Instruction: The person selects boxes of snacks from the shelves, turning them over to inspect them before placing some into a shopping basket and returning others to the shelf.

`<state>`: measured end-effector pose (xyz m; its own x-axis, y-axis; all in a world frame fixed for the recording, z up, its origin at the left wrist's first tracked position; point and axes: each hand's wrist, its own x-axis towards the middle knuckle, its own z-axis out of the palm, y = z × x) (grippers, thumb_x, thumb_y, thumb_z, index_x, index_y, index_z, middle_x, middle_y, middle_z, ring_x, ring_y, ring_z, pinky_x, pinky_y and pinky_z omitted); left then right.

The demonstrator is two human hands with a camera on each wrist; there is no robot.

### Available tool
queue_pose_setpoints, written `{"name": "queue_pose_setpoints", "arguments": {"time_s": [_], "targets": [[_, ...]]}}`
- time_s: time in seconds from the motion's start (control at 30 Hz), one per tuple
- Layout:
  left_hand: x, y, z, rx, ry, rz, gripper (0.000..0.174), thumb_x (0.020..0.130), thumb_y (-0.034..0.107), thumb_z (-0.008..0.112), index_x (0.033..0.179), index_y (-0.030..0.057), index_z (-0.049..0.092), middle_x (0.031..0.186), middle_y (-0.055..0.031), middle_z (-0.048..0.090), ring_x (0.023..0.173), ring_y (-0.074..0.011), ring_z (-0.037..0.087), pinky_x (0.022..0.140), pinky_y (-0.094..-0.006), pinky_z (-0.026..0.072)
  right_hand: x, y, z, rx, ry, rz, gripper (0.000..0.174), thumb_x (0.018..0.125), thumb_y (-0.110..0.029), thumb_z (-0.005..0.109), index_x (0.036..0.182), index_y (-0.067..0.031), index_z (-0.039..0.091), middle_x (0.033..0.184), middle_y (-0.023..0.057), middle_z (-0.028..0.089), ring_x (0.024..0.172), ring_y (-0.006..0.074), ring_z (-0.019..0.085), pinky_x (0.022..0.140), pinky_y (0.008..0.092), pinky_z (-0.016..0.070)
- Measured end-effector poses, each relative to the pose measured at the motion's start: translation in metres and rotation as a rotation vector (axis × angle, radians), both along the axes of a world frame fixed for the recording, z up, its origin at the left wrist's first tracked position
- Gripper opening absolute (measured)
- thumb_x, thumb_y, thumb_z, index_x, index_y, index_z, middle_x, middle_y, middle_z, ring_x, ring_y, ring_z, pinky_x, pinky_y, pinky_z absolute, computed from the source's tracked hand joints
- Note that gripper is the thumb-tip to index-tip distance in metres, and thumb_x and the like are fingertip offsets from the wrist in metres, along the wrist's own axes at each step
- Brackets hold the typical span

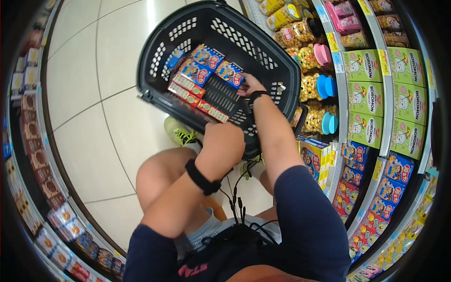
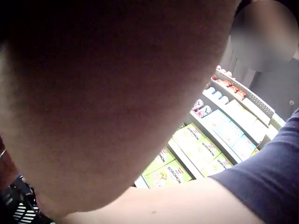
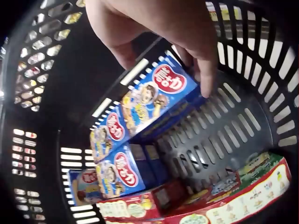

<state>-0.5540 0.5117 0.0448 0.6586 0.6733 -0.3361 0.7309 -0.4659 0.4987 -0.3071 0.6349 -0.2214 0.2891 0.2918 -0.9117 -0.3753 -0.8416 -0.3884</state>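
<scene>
A dark grey shopping basket (image 1: 277,61) stands in front of my knees. Inside it my right hand (image 1: 251,86) grips the near end of a blue snack box (image 1: 230,74), thumb on one side and fingers on the other in the right wrist view. More blue boxes (image 3: 122,172) of the same kind sit against this one. Red-and-white boxes (image 3: 247,198) lie in a row along the basket's near side. At the near rim my left hand (image 1: 221,143) is closed over the basket edge, its fingertips mostly hidden.
Shelves on the right hold green Boromon boxes (image 1: 365,98), jars with blue lids (image 1: 326,87) and more blue and red boxes. Another stocked shelf (image 1: 40,150) runs along the left. Between them lies a tiled floor (image 1: 112,47). Black cables (image 1: 239,202) hang before my body.
</scene>
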Motion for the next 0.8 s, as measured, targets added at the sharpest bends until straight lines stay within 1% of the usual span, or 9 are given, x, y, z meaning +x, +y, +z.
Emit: {"name": "queue_pose_setpoints", "arguments": {"time_s": [0.07, 0.13, 0.23, 0.3, 0.37, 0.5, 0.6, 0.67, 0.8], "targets": [[0.004, 0.009, 0.004, -0.038, 0.029, 0.01, 0.021, 0.084, 0.028, 0.067, 0.081, 0.008, 0.073, 0.081, -0.0122, 0.07, 0.077, -0.0297, 0.069, 0.071, -0.0432, 0.0506, 0.008, 0.0, -0.045, 0.073, 0.031, 0.03, 0.05, 0.09, -0.046, 0.063, 0.129, -0.0158, 0.058, 0.134, 0.0093, 0.056, 0.125, 0.0291, 0.05, 0.108, 0.0583, 0.0344], [0.016, 0.019, 0.008, -0.065, 0.022, -0.024, 0.024, 0.085, 0.028, 0.068, 0.089, 0.0041, 0.069, 0.087, -0.0165, 0.069, 0.079, -0.0342, 0.068, 0.071, -0.0454, 0.0513, 0.017, 0.0, -0.069, 0.184, 0.145, 0.216, 0.047, 0.088, -0.047, 0.063, 0.124, -0.0167, 0.063, 0.138, 0.0059, 0.056, 0.133, 0.0257, 0.043, 0.107, 0.0639, 0.0302], [0.028, 0.029, 0.008, -0.022, -0.129, -0.038, 0.017, 0.087, 0.017, 0.065, 0.099, 0.0041, 0.064, 0.093, -0.017, 0.067, 0.081, -0.0371, 0.066, 0.071, -0.0452, 0.05, 0.057, 0.008, -0.215, 0.302, 0.373, 0.299, 0.055, 0.087, -0.056, 0.059, 0.127, -0.0172, 0.062, 0.136, 0.0044, 0.058, 0.127, 0.0244, 0.05, 0.101, 0.0656, 0.0339], [0.032, 0.036, 0.015, -0.02, -0.315, -0.023, 0.013, 0.088, 0.01, 0.063, 0.1, 0.0053, 0.062, 0.091, -0.0153, 0.066, 0.083, -0.0367, 0.064, 0.072, -0.0441, 0.0483, 0.011, -0.003, -0.096, 0.25, 0.131, 0.078, 0.062, 0.082, -0.05, 0.071, 0.13, -0.0139, 0.058, 0.138, 0.0043, 0.056, 0.126, 0.025, 0.05, 0.1, 0.0618, 0.0368], [0.037, 0.037, 0.009, -0.006, -0.38, -0.048, 0.013, 0.086, 0.007, 0.063, 0.098, 0.0057, 0.061, 0.089, -0.0132, 0.065, 0.079, -0.0351, 0.062, 0.071, -0.0429, 0.0469, 0.002, -0.006, -0.067, 0.178, 0.036, -0.108, 0.062, 0.077, -0.039, 0.079, 0.13, -0.0136, 0.06, 0.133, 0.006, 0.06, 0.125, 0.0217, 0.051, 0.1, 0.0529, 0.0401], [0.043, 0.036, 0.005, 0.009, -0.426, -0.094, 0.016, 0.083, 0.005, 0.065, 0.099, 0.0059, 0.062, 0.087, -0.0102, 0.064, 0.076, -0.0328, 0.061, 0.069, -0.0413, 0.0455, -0.002, 0.005, -0.147, 0.469, 0.09, -0.133, 0.068, 0.071, -0.039, 0.082, 0.125, -0.0008, 0.064, 0.13, 0.0158, 0.062, 0.121, 0.0241, 0.056, 0.095, 0.0364, 0.0482], [0.051, 0.033, 0.008, 0.009, -0.42, -0.102, 0.017, 0.083, 0.005, 0.066, 0.099, 0.0064, 0.063, 0.088, -0.0104, 0.064, 0.078, -0.0323, 0.061, 0.069, -0.0411, 0.0457, 0.002, 0.013, -0.04, 0.414, 0.005, 0.0, 0.079, 0.065, -0.036, 0.087, 0.128, 0.002, 0.059, 0.133, 0.0188, 0.06, 0.124, 0.026, 0.056, 0.098, 0.0363, 0.0485], [0.058, 0.03, 0.014, 0.004, -0.476, -0.116, 0.017, 0.083, 0.006, 0.066, 0.1, 0.0063, 0.063, 0.087, -0.0105, 0.064, 0.078, -0.0325, 0.061, 0.069, -0.0414, 0.0459, -0.002, 0.022, -0.007, 0.105, -0.607, 0.392, 0.078, 0.058, -0.031, 0.09, 0.119, 0.0063, 0.061, 0.123, 0.022, 0.064, 0.112, 0.0286, 0.065, 0.093, 0.0365, 0.0533], [0.069, 0.018, 0.029, -0.011, -0.601, -0.161, 0.017, 0.083, 0.006, 0.066, 0.1, 0.0051, 0.062, 0.085, -0.0125, 0.065, 0.076, -0.0341, 0.063, 0.066, -0.0418, 0.0474, -0.003, 0.009, 0.082, 0.274, -0.792, 0.614, 0.098, 0.053, -0.043, 0.091, 0.126, 0.0102, 0.051, 0.121, 0.0257, 0.062, 0.115, 0.0358, 0.062, 0.099, 0.0371, 0.0514]]}}
